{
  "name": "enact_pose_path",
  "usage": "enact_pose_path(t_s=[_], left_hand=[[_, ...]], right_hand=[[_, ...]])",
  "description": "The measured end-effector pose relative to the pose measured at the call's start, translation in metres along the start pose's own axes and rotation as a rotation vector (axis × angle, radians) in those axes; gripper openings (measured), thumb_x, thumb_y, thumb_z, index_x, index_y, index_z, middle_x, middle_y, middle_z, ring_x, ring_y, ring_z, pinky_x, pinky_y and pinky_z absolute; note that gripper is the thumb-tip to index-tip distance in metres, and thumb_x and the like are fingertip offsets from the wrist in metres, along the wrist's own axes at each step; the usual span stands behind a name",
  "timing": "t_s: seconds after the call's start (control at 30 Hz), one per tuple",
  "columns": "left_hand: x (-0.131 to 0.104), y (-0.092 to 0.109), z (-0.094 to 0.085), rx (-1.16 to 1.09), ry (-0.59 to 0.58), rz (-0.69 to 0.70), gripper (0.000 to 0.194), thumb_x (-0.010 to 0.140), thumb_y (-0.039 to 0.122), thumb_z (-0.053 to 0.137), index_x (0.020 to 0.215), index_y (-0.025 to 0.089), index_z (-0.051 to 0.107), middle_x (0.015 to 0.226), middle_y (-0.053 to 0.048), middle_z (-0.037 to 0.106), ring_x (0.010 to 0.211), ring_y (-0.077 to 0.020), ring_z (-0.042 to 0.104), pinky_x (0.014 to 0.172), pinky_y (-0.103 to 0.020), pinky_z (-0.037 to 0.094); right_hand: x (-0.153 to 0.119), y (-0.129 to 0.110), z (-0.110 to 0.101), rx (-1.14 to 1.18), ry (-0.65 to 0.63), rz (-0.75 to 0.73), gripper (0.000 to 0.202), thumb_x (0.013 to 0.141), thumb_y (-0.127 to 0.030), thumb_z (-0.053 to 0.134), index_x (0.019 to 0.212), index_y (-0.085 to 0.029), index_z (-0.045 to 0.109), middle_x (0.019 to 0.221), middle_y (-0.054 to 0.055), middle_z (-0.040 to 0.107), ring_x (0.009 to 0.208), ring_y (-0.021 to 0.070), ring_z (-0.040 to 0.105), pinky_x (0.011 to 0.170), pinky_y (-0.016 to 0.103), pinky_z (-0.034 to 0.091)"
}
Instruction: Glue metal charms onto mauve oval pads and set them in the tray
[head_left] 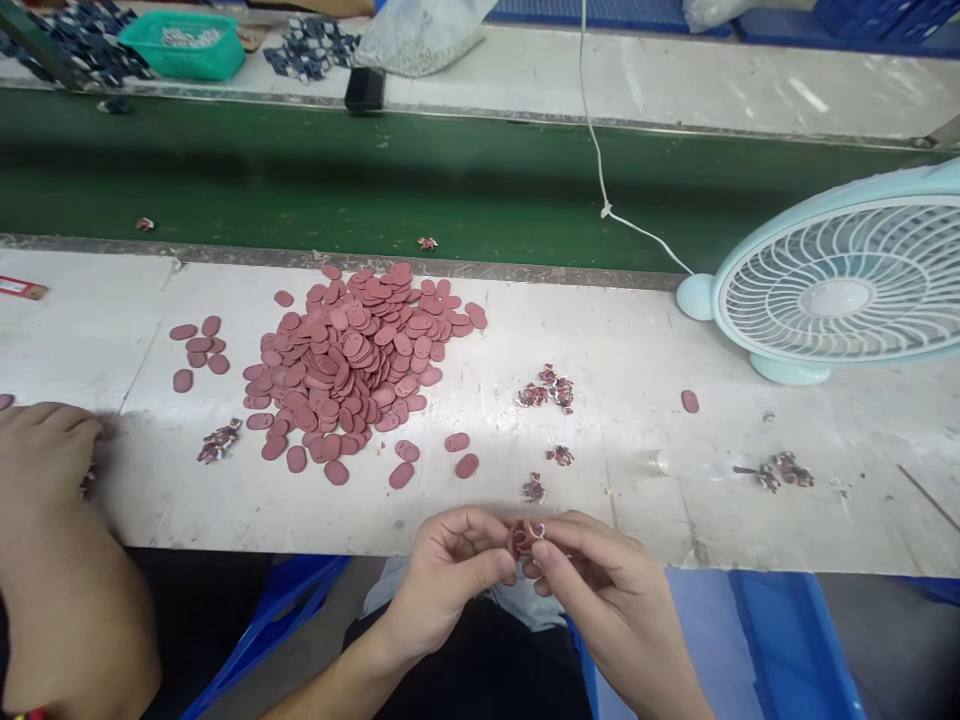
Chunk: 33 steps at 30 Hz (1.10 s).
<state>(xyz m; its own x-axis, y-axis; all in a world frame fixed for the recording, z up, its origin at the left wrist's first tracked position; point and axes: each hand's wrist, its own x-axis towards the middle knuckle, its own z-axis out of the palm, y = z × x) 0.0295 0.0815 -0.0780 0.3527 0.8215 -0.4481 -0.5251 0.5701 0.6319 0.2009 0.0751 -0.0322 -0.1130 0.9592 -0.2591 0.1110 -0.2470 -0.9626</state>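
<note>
At the table's front edge, my left hand (457, 570) pinches a reddish oval disc (517, 541) between thumb and fingers. My right hand (600, 580) meets it there, its thumb and index finger closed on a small brown-and-white piece (537, 531) against the disc. Fingers cover part of both, so the exact shape of the small piece is unclear. Just beyond my hands lie similar brown-and-white pieces (534, 488), with a small cluster (551, 390) of them farther back. A big heap of reddish oval discs (352, 350) spreads to the left of these.
A pale blue fan (840, 290) stands at the right, its white cord (600, 170) crossing the green conveyor belt (487, 190). Another person's hand (45, 450) rests at the left. A teal basket (184, 45) and a plastic bag (427, 35) sit on the far ledge.
</note>
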Motion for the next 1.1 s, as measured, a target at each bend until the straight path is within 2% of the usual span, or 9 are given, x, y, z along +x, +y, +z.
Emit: enact_pose_path(t_s=[0.23, 0.43, 0.67, 0.73, 0.83, 0.87, 0.93, 1.03, 1.1], left_hand=[[-0.001, 0.001, 0.006, -0.001, -0.029, 0.069, 0.010, 0.082, 0.020, 0.081, 0.072, 0.018, 0.079, 0.071, -0.002, 0.078, 0.069, -0.0123, 0.068, 0.071, -0.024, 0.053], [-0.003, 0.001, 0.012, -0.021, -0.025, 0.086, 0.009, 0.083, 0.020, 0.079, 0.074, 0.018, 0.079, 0.075, -0.003, 0.078, 0.070, -0.0137, 0.068, 0.073, -0.027, 0.055], [0.001, -0.002, 0.011, -0.012, 0.008, 0.094, 0.010, 0.083, 0.020, 0.079, 0.073, 0.017, 0.077, 0.072, -0.002, 0.077, 0.069, -0.0127, 0.068, 0.071, -0.025, 0.055], [0.001, -0.006, 0.011, 0.011, 0.025, 0.108, 0.010, 0.084, 0.020, 0.078, 0.074, 0.018, 0.077, 0.083, -0.004, 0.079, 0.071, -0.0131, 0.069, 0.069, -0.025, 0.055], [-0.002, -0.010, 0.007, 0.077, 0.015, 0.138, 0.006, 0.084, 0.024, 0.078, 0.089, 0.021, 0.079, 0.122, -0.009, 0.075, 0.088, -0.0184, 0.073, 0.068, -0.025, 0.057], [-0.003, -0.009, 0.003, 0.132, 0.004, 0.160, 0.013, 0.084, 0.025, 0.079, 0.096, 0.023, 0.078, 0.133, -0.010, 0.070, 0.096, -0.0212, 0.073, 0.069, -0.027, 0.058], [-0.003, -0.002, -0.007, 0.347, 0.009, 0.255, 0.021, 0.084, 0.024, 0.077, 0.105, 0.026, 0.076, 0.137, -0.010, 0.067, 0.107, -0.0251, 0.071, 0.073, -0.030, 0.061], [0.006, 0.016, -0.028, 0.945, 0.092, 0.550, 0.022, 0.088, 0.018, 0.072, 0.109, 0.026, 0.075, 0.122, -0.009, 0.072, 0.110, -0.0246, 0.070, 0.082, -0.034, 0.061], [0.017, 0.027, -0.041, 1.377, 0.097, 0.730, 0.026, 0.090, 0.017, 0.068, 0.115, 0.024, 0.073, 0.121, -0.009, 0.073, 0.110, -0.0244, 0.069, 0.095, -0.040, 0.058]], right_hand=[[0.000, -0.005, -0.003, -0.070, -0.006, -0.092, 0.022, 0.094, -0.020, 0.067, 0.111, -0.030, 0.077, 0.097, 0.003, 0.075, 0.074, 0.0120, 0.069, 0.062, 0.021, 0.060], [0.000, -0.003, 0.000, 0.033, 0.036, -0.077, 0.020, 0.095, -0.020, 0.067, 0.109, -0.030, 0.077, 0.097, 0.002, 0.075, 0.073, 0.0114, 0.069, 0.063, 0.022, 0.060], [0.000, 0.006, 0.006, 0.128, 0.077, -0.037, 0.017, 0.095, -0.023, 0.067, 0.108, -0.029, 0.077, 0.099, 0.004, 0.074, 0.079, 0.0152, 0.072, 0.067, 0.025, 0.062], [0.000, 0.010, 0.006, 0.172, 0.068, -0.019, 0.016, 0.095, -0.024, 0.067, 0.106, -0.029, 0.078, 0.098, 0.004, 0.074, 0.079, 0.0146, 0.071, 0.068, 0.024, 0.062], [-0.002, 0.020, 0.002, 0.288, 0.069, 0.035, 0.015, 0.096, -0.026, 0.067, 0.104, -0.029, 0.078, 0.092, 0.002, 0.073, 0.078, 0.0140, 0.071, 0.067, 0.023, 0.062], [-0.004, 0.025, -0.001, 0.342, 0.086, 0.054, 0.014, 0.096, -0.027, 0.068, 0.104, -0.030, 0.079, 0.090, 0.002, 0.074, 0.077, 0.0139, 0.071, 0.066, 0.023, 0.062], [-0.010, 0.037, -0.012, 0.444, 0.164, 0.074, 0.012, 0.094, -0.029, 0.070, 0.101, -0.029, 0.080, 0.090, 0.003, 0.075, 0.072, 0.0140, 0.071, 0.060, 0.022, 0.062], [-0.027, 0.054, -0.039, 0.520, 0.360, 0.054, 0.010, 0.085, -0.031, 0.079, 0.093, -0.026, 0.081, 0.088, 0.006, 0.077, 0.061, 0.0143, 0.071, 0.050, 0.021, 0.059], [-0.044, 0.066, -0.063, 0.518, 0.515, 0.046, 0.013, 0.077, -0.032, 0.086, 0.087, -0.024, 0.082, 0.084, 0.006, 0.077, 0.058, 0.0150, 0.070, 0.046, 0.021, 0.057]])
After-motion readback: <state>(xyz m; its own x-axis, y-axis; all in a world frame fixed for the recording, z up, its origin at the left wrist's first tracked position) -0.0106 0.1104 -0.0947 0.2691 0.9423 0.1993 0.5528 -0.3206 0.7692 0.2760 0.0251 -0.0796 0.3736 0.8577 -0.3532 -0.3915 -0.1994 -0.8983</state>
